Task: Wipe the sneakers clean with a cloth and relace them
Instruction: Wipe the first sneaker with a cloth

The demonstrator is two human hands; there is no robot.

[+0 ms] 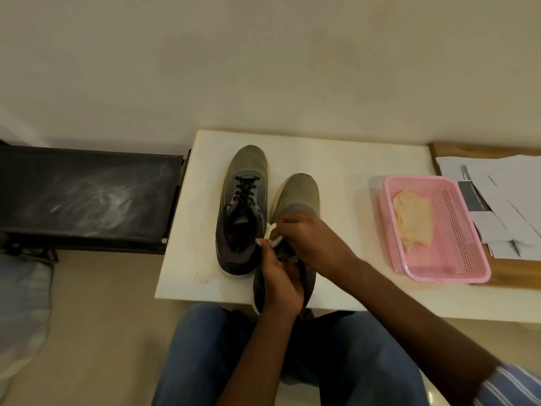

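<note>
Both hands, left hand [281, 284] and right hand [313, 238], are curled around a white cloth [273, 234] at the right sneaker [295, 197] mid-frame; wiping is judged underway, relacing pending.

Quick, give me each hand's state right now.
Left hand: grips the near sneaker at its heel end.
Right hand: pinches a white cloth against that sneaker.

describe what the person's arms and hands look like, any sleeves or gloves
Both hands, the left hand and the right hand, are bare, with no gloves, rings or watch visible. The forearms are bare too. A light sleeve with thin stripes shows on the right arm at the frame's lower right corner. No left sleeve is in view.
</note>
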